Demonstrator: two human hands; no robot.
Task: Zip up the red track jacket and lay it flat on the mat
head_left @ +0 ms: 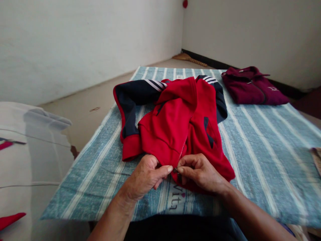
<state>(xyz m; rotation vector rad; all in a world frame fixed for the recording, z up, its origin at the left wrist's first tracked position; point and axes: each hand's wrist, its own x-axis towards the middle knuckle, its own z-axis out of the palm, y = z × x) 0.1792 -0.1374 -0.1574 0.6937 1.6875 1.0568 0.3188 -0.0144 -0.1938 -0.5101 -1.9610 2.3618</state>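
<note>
In the head view, the left hand (145, 175) pinches the hem of the red hooded jacket (180, 130) between thumb and fingers, while the right hand (200, 174) grips the bottom of the zipper (182, 152). The jacket lies mid-way on a blue striped sheet (260, 160), with a folded maroon jacket (253, 87) at two o'clock.

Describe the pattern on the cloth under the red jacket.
Pale blue cloth, white stripes; head view shows it best.

White plastered walls (87, 43) meeting at a corner; beige floor (82, 100), with dark skirting (240, 74) and a broom (188, 59) lying along the wall.
</note>
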